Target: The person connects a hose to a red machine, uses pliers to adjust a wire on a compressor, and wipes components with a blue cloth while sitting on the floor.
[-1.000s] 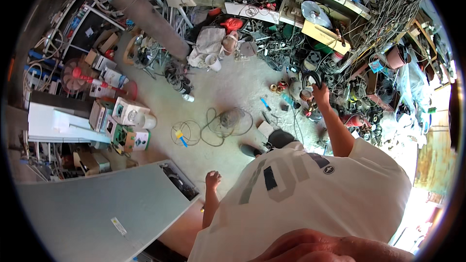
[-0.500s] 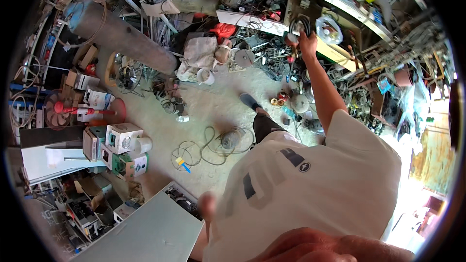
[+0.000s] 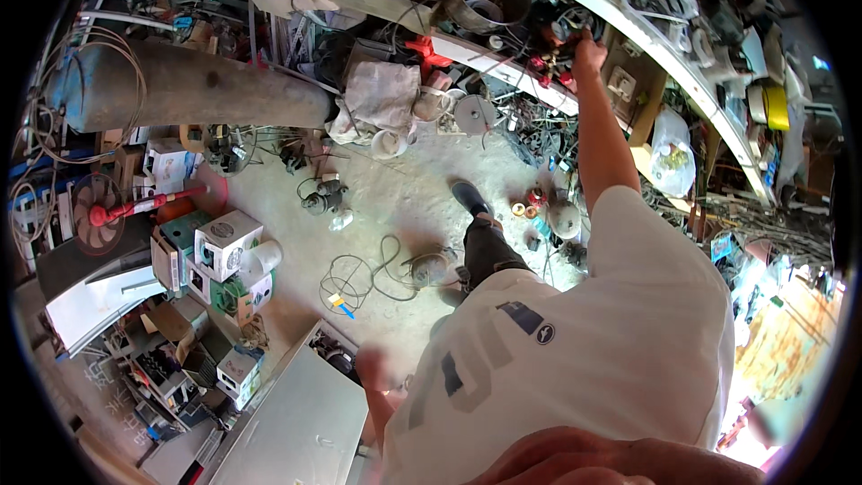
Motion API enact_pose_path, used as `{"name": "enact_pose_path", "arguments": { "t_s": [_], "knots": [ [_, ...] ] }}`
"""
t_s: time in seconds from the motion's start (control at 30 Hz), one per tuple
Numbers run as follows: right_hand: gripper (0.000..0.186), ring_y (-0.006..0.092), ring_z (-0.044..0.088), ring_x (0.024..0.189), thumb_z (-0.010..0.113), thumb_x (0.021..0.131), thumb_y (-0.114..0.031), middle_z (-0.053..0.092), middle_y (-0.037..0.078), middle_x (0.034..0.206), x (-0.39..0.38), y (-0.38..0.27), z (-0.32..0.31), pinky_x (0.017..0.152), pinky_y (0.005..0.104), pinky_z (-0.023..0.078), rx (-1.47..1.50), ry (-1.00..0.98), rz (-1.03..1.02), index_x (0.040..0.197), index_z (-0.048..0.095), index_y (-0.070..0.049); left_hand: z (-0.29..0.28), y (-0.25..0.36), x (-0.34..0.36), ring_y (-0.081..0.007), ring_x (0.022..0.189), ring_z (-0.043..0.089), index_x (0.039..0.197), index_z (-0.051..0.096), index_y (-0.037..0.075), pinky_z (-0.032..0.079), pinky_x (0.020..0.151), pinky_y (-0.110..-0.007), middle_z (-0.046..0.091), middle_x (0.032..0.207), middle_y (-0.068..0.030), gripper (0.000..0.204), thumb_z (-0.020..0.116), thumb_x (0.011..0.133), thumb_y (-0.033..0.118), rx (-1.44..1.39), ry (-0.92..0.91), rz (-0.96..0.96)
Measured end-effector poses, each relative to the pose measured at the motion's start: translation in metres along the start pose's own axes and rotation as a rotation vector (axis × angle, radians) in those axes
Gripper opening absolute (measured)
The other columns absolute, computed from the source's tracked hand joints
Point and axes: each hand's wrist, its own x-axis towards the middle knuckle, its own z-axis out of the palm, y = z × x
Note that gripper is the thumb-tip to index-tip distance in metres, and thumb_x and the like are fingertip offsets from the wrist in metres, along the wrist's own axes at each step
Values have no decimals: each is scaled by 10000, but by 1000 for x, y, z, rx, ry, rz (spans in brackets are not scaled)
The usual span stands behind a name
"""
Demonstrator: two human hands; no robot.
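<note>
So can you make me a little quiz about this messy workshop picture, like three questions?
1. True or false: the right hand reaches up into the parts on the cluttered shelf.
2. What lies on the concrete floor near the dark shoe?
A. a coil of wire
B. a sleeping cat
C. a bicycle
3. Fill in: the left hand, blurred, hangs low beside the flat ____ metal panel.

Key
1. true
2. A
3. grey

Whether the right hand already has a grip on anything cannot be told; it is too small among the clutter.
</note>
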Motion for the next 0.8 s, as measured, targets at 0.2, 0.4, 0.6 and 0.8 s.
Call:
{"name": "enact_pose_path", "arguments": {
  "t_s": [0.2, 0.4, 0.6, 0.8],
  "knots": [
    [199, 190, 632, 663, 609, 998, -231, 664, 91, 764, -22, -37, -9, 621, 338, 512, 116, -77, 11, 949, 600, -38, 17, -13, 33, -303, 956, 655, 1193, 637, 90, 538, 760, -428, 663, 1088, -127, 290, 639, 933, 218, -456, -128, -373],
    [287, 120, 587, 609, 614, 985, -297, 648, 43, 674, -143, -97, -6, 561, 289, 447, -592, -232, -166, 910, 611, -20, 62, 11, 47, -245, 1052, 636, 1249, 601, 46, 525, 906, -391, 641, 1150, -112, 275, 547, 1000, 151, -402, -215, -327],
    [184, 112, 520, 652, 595, 1011, -203, 517, 2, 713, -207, -126, 56, 624, 300, 447, -247, -762, 118, 954, 573, -30, 78, 12, 64, -241, 1023, 638, 1174, 639, 58, 531, 862, -369, 649, 1063, -105, 225, 600, 964, 130, -315, -165, -230],
    [105, 179, 547, 718, 574, 1025, -151, 505, 18, 761, -171, -47, 247, 684, 357, 499, 367, -1019, 499, 991, 548, -55, 69, 21, 28, -283, 1070, 639, 1219, 641, 56, 514, 922, -421, 680, 1119, -124, 296, 622, 951, 180, -347, 119, -301]
  ]
}}
